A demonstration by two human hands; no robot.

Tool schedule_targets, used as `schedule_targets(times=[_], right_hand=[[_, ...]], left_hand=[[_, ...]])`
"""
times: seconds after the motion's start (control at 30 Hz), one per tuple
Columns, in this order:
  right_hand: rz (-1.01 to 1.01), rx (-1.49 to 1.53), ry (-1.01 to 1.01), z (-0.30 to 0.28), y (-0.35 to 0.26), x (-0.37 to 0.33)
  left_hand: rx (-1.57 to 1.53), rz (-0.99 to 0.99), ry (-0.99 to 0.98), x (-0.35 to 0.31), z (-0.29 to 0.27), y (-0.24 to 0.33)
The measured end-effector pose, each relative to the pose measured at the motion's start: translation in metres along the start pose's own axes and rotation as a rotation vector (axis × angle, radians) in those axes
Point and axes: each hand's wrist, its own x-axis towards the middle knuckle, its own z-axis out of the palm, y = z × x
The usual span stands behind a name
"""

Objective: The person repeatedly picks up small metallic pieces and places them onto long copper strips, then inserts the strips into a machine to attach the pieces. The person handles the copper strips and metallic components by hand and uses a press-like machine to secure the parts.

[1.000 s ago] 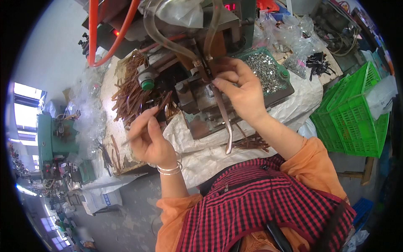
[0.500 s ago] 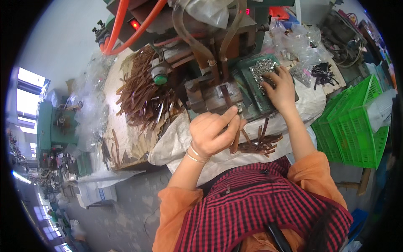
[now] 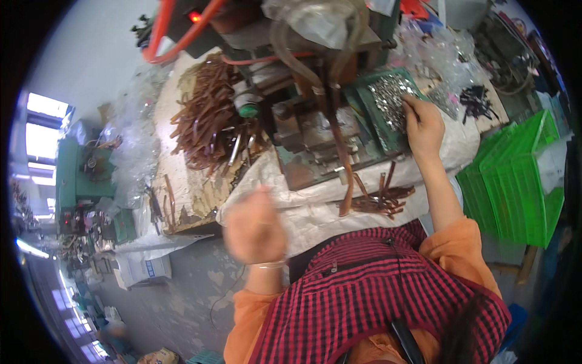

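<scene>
My right hand (image 3: 426, 128) is at the right edge of a green tray (image 3: 391, 144) of small shiny metal pieces (image 3: 390, 97). Its thumb and forefinger are closed together by the pieces; whatever is between them is too small to make out. My left hand (image 3: 256, 225) is smeared by motion in front of the cloth-covered table edge, away from the machine, so its fingers cannot be read. A long brown strip (image 3: 341, 145) hangs from the machine's metal block (image 3: 318, 130) toward me. A small bunch of brown strips (image 3: 385, 201) lies beside its lower end.
A large heap of brown strips (image 3: 209, 121) covers the table left of the machine, beside a green button (image 3: 247, 111). Orange hoses (image 3: 162, 30) run at upper left. Black strips (image 3: 477, 103) and plastic bags (image 3: 439, 51) lie at right, near a green crate (image 3: 515, 176).
My left hand has drawn back from the strip at the machine, toward the lower left. My right hand's fingers have closed together and shifted slightly right at the tray.
</scene>
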Motion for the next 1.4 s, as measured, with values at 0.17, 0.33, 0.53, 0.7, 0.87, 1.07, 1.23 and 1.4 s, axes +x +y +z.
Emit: schedule_targets(times=[0.17, 0.33, 0.53, 0.7, 0.87, 1.07, 1.23, 1.4], right_hand=[[0.212, 0.086, -0.055, 0.001, -0.006, 0.007], [0.281, 0.265, -0.102, 0.009, -0.020, 0.015], [0.314, 0.043, -0.080, -0.025, -0.004, -0.013], [0.524, 0.217, 0.033, -0.058, 0.016, -0.038], [0.432, 0.644, -0.186, -0.047, -0.057, 0.001], [0.360, 0.878, -0.258, 0.013, -0.121, 0.034], [0.470, 1.019, -0.226, 0.020, -0.132, 0.018], [0.549, 1.064, -0.232, 0.020, -0.136, 0.022]], left_hand=[[0.304, -0.087, -0.131, 0.065, 0.006, -0.068], [0.652, 0.042, -0.546, 0.017, 0.081, -0.187], [0.368, -0.166, -0.284, -0.001, 0.087, -0.176], [-0.527, -0.907, 0.010, -0.004, 0.039, -0.119], [-0.498, -0.859, 0.073, 0.019, 0.022, -0.083], [-0.351, -0.811, 0.020, -0.008, 0.047, -0.104], [-0.350, -0.877, 0.045, -0.020, 0.047, -0.080], [-0.405, -0.481, 0.132, 0.029, 0.038, -0.041]])
